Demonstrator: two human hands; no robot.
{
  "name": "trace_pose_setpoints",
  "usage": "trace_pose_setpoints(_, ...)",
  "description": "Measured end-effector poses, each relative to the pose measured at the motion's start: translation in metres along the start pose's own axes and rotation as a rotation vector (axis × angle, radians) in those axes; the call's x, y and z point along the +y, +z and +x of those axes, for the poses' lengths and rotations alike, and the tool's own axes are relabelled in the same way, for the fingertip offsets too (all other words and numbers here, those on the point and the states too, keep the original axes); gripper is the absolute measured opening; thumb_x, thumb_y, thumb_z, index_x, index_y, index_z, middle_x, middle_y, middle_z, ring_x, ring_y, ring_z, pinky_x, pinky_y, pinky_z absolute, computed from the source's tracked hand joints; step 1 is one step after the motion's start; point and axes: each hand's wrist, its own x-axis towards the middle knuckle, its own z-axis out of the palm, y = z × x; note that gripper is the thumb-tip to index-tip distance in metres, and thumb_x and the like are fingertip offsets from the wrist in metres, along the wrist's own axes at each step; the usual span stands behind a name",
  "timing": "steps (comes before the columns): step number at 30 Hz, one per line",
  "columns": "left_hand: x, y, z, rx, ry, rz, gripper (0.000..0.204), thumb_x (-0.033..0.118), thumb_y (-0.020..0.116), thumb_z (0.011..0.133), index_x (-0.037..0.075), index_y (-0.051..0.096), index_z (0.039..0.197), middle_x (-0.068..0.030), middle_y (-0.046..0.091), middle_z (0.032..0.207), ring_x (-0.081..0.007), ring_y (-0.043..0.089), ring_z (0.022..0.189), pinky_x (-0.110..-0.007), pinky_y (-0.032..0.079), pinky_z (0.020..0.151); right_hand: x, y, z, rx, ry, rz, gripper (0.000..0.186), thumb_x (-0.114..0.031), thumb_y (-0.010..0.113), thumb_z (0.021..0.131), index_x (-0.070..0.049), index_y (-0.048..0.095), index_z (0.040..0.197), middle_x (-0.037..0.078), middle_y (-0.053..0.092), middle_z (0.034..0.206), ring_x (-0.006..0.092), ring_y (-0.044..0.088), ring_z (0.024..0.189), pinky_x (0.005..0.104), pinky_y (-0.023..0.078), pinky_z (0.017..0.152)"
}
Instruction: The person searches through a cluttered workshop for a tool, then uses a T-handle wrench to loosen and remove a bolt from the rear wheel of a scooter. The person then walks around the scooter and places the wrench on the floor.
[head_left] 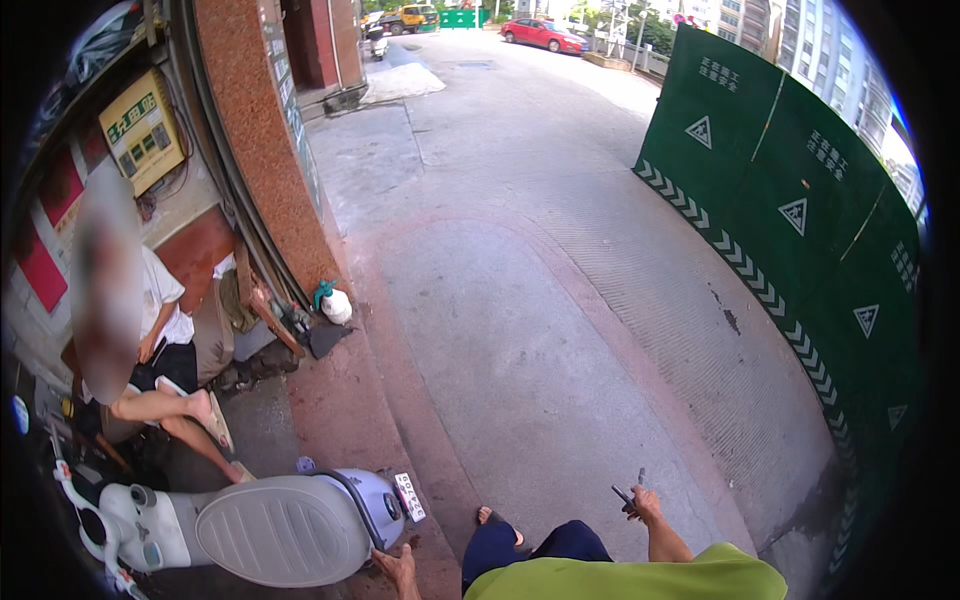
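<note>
Pinching dark tool [623, 495] with right grip [645, 504]; touching scooter [283, 530] rear with left grip [399, 568], closure unclear. Best: steady scooter, hold tool clear.

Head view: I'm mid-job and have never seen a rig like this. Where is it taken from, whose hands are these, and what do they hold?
There is no machine here: a person wears a wide fisheye camera on the head, looking down, so edges bend. The lime-green shirt below is the wearer's. Their left hand is at the rear of a parked scooter; whether it grips is unclear. Their right hand holds a slim dark object, too small to identify. Ahead lies pavement, with a green barrier on the right. At left, another person sits near a white spray bottle.
</note>
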Motion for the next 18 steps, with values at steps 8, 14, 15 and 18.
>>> trace_pose_setpoints(8, -0.034, 0.017, -0.018, 0.091, -0.028, -0.401, 0.048, 0.027, 0.062, 0.078, -0.003, 0.051, 0.114, -0.0217, 0.058, 0.106, -0.0354, 0.055, 0.098, -0.04, 0.043, 0.085, -0.246, 0.051, 0.082, -0.886, -0.446, -0.653, 0.038, -0.029, 0.058, 0.079, 0.0, 0.061, 0.103, 0.009, 0.065, 0.066, 0.0134, 0.059, 0.046, 0.0248, 0.044, 0.04)
trace_pose_setpoints(14, -0.087, 0.135, -0.161, 0.366, -0.585, -0.813, 0.031, 0.026, 0.059, 0.08, -0.003, 0.059, 0.092, -0.013, 0.063, 0.084, -0.0204, 0.058, 0.076, -0.032, 0.046, 0.069, -0.362, 0.149, 0.003, -1.126, -0.419, -1.216, 0.018, -0.018, 0.063, 0.075, 0.0, 0.066, 0.073, 0.008, 0.065, 0.068, 0.0129, 0.061, 0.058, 0.025, 0.047, 0.048)
trace_pose_setpoints(15, -0.089, 0.162, -0.184, 0.39, -0.659, -0.828, 0.029, 0.027, 0.059, 0.08, -0.001, 0.06, 0.088, -0.0096, 0.061, 0.079, -0.0179, 0.058, 0.069, -0.03, 0.046, 0.061, -0.369, 0.158, -0.018, -1.157, -0.343, -1.246, 0.018, -0.017, 0.062, 0.076, 0.0, 0.067, 0.075, 0.009, 0.066, 0.071, 0.0136, 0.063, 0.061, 0.025, 0.049, 0.05)
trace_pose_setpoints(18, -0.042, 0.183, -0.233, 0.308, -0.885, -1.194, 0.029, 0.027, 0.059, 0.08, 0.001, 0.059, 0.091, -0.0077, 0.058, 0.074, -0.0144, 0.058, 0.062, -0.029, 0.047, 0.049, -0.358, 0.172, -0.039, -1.237, -0.301, -1.369, 0.018, -0.015, 0.058, 0.079, 0.001, 0.067, 0.079, 0.01, 0.066, 0.078, 0.0154, 0.065, 0.068, 0.0251, 0.052, 0.056)
